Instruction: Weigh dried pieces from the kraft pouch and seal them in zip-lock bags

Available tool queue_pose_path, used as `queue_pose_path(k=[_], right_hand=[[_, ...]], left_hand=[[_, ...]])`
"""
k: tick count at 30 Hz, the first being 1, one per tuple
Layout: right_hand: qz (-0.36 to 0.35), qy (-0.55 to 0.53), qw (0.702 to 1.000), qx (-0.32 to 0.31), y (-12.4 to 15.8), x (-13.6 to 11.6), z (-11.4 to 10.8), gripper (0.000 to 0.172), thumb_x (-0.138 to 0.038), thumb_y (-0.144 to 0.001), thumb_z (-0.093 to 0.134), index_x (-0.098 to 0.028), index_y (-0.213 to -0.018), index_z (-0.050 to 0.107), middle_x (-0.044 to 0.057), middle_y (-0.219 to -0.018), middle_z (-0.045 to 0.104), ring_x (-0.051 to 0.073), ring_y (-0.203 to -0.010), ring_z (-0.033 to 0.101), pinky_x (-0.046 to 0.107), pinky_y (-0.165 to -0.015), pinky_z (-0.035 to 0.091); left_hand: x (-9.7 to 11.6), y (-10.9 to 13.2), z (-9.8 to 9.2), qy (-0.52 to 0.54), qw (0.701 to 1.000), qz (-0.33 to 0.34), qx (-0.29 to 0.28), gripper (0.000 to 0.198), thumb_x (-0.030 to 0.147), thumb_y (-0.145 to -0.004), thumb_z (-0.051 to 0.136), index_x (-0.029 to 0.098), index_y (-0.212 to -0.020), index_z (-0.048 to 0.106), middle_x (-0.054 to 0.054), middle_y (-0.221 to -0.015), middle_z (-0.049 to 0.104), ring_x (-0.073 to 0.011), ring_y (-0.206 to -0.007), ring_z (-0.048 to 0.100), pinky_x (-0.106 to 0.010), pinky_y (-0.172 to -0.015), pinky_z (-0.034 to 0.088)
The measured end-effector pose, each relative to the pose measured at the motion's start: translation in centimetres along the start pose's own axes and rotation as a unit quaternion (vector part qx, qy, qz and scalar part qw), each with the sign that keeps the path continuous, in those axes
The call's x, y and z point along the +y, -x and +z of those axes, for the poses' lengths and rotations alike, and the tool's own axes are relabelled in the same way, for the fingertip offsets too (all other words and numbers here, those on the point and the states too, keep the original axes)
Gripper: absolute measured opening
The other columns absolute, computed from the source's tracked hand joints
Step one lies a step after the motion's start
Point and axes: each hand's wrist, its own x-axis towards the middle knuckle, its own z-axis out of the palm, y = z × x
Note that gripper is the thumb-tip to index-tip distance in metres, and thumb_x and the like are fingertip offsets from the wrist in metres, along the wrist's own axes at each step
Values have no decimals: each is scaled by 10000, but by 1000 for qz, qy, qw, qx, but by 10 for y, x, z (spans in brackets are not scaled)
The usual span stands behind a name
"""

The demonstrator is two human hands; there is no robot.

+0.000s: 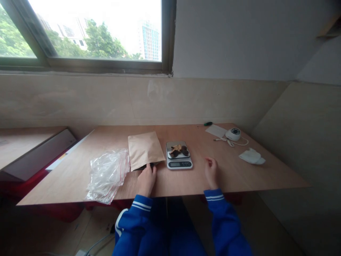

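Note:
My left hand (pixel 147 179) is at the open near end of a brown kraft paper bag (pixel 146 150), its fingers closed on the bag's edge. Dark contents show in the bag's mouth beside the fingertips. To the right of the bag stands a digital kitchen scale (pixel 179 164), with several dried mushroom pieces (pixel 178 150), brown and tan, on its steel plate. My right hand (pixel 211 172) hovers over the table, right of the scale and apart from it. Its fingers are curled together, and nothing shows in them.
Clear zip bags (pixel 108 174) lie in a heap at the left, touching or close to the paper bag. At the right are a white dome camera (pixel 233 134) with its cable, a white sheet (pixel 215 131), a green-handled screwdriver (pixel 208 124) and a crumpled white tissue (pixel 252 156).

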Motion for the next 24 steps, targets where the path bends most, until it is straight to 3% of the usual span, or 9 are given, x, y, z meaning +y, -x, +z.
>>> queue_pose_path(k=[6,13,24], right_hand=[[-3,-1,1000,0,1,-1,0,240,-291,-767,421,-183,-916,575,118,-987,594,239,-901,563,370,-784,452],[-3,1,1000,6,2,-2,0,231,-292,-778,432,-179,-902,589,117,-972,611,239,-869,569,372,-763,457],[-13,-4,1000,1,1,-2,1,217,-277,-771,425,-179,-868,592,109,-934,604,231,-851,558,379,-786,454]], left_hand=[[0,0,-2,-8,999,34,-11,343,346,-926,337,166,-1166,503,-152,-1030,693,-279,-923,661,-344,-738,430],[1,-3,12,14,998,-42,45,423,436,-929,295,97,-1078,499,-220,-918,701,-314,-887,673,-362,-698,445],[7,-16,5,41,996,-61,56,583,613,-837,385,88,-1025,554,-256,-995,679,-383,-951,644,-432,-755,446]])
